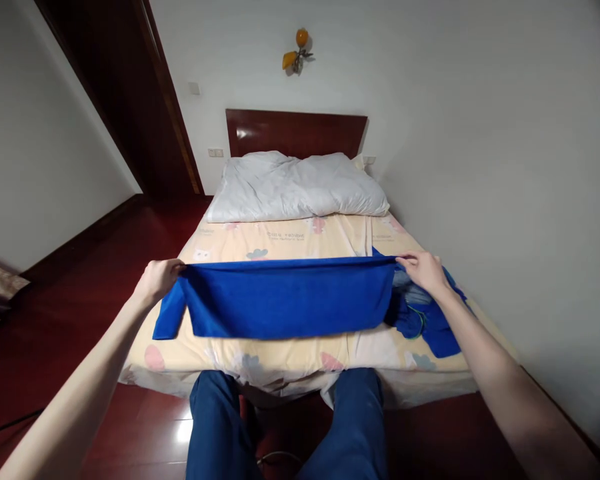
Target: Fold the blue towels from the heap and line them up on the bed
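Note:
A blue long-sleeved top (285,300) is stretched across the bed between my hands, its upper edge nearly straight. My left hand (161,275) pinches the left end of that edge between thumb and fingers. At the right end, my right hand (424,270) grips the other corner in the same way. What looks like a sleeve lies on the sheet below my left hand. Beside and beneath my right hand is a crumpled pile of clothes (416,313), blue and greyish blue with a thin green line; the top and my hand partly cover it.
The bed's patterned sheet (290,353) reaches its front edge, close to my knees. A white quilt (300,187) lies folded against the dark wooden headboard (300,132). A wall (520,167) stands along the right, and dark red floor (90,293) runs along the left.

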### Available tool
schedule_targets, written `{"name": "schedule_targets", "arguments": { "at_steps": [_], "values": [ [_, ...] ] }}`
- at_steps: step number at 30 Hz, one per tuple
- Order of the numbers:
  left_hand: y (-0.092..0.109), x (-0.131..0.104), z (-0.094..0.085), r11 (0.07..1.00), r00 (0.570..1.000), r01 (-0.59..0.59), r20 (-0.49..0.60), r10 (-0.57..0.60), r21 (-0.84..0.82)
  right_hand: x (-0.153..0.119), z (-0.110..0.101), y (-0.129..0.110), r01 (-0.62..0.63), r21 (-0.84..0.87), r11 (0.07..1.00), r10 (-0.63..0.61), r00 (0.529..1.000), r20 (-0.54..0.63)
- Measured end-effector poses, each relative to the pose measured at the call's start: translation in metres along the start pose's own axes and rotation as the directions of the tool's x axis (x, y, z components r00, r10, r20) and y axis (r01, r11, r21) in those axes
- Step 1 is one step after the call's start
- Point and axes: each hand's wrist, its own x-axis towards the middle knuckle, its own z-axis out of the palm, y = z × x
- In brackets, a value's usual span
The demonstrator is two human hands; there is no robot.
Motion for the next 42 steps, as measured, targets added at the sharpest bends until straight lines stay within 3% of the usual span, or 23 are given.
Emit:
{"name": "schedule_targets", "arguments": {
  "at_steps": [3,5,7,10,14,18,21,25,28,32,37,39,42],
  "values": [
    [-0.002,0.006,0.009,0.997,0.979,-0.027,-0.198,0.040,0.067,0.000,0.015,0.007,0.131,0.090,0.987,-0.105,0.962,-0.253],
    [-0.005,-0.002,0.013,0.996,0.960,-0.047,-0.271,0.064,0.070,-0.011,0.023,0.013,0.208,0.116,0.971,-0.158,0.928,-0.337],
    [-0.013,-0.019,0.024,0.995,0.960,-0.070,-0.265,0.087,0.073,-0.028,0.033,0.022,0.253,0.107,0.962,-0.202,0.915,-0.350],
    [-0.034,-0.055,0.058,0.993,0.981,-0.101,-0.162,0.110,0.066,-0.061,0.061,0.046,0.237,0.094,0.967,-0.205,0.943,-0.261],
    [-0.058,-0.115,0.129,0.998,0.996,-0.045,0.078,0.041,0.044,-0.119,0.118,0.089,0.117,0.066,0.991,-0.111,0.990,-0.084],
    [-0.060,-0.176,0.183,0.990,0.927,0.121,0.347,-0.139,0.072,-0.184,0.162,0.124,0.022,0.013,1.000,-0.023,0.997,0.080],
    [-0.058,-0.212,0.196,0.992,0.883,0.114,0.450,-0.130,0.063,-0.224,0.167,0.146,0.006,-0.060,0.998,0.004,0.987,0.160],
    [-0.062,-0.234,0.188,0.986,0.869,0.087,0.474,-0.144,0.139,-0.248,0.150,0.180,0.013,-0.117,0.993,0.028,0.939,0.342],
    [-0.074,-0.222,0.178,0.986,0.846,0.065,0.515,-0.137,0.156,-0.236,0.139,0.192,0.055,-0.137,0.989,0.012,0.896,0.444],
    [-0.100,-0.156,0.188,0.994,0.884,0.050,0.459,-0.090,0.099,-0.177,0.155,0.174,0.059,-0.168,0.984,-0.012,0.963,0.271],
    [-0.118,-0.042,0.245,0.992,0.907,0.064,0.407,-0.105,0.113,-0.073,0.225,0.162,0.021,-0.195,0.981,0.017,0.981,0.194],
    [-0.120,-0.012,0.271,0.988,0.905,0.076,0.408,-0.124,0.131,-0.044,0.252,0.169,-0.027,-0.227,0.973,0.072,0.979,0.190],
    [-0.127,0.014,0.298,0.988,0.907,0.086,0.400,-0.130,0.126,-0.021,0.277,0.184,-0.059,-0.227,0.972,0.106,0.975,0.198]
  ]
}}
